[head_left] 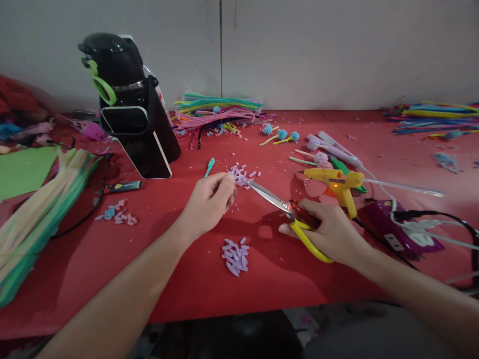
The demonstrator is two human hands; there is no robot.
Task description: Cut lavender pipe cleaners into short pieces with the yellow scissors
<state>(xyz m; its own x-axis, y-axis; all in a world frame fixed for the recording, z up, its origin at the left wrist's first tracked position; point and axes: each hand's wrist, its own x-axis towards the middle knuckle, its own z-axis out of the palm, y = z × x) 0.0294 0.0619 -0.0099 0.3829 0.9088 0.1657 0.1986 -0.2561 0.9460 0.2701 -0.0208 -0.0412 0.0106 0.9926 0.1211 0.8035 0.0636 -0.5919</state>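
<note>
My right hand grips yellow-and-red-handled scissors whose blades point left toward my left hand. That left hand is closed in a pinch at the blade tips, above a small heap of lilac pipe-cleaner bits; what it pinches is too small to make out. A second pile of lilac bits lies on the red table between my forearms.
A yellow glue gun and a purple power strip with cables lie to the right. A black stand with a phone is at the back left. Pipe-cleaner bundles lie at left, back centre and far right.
</note>
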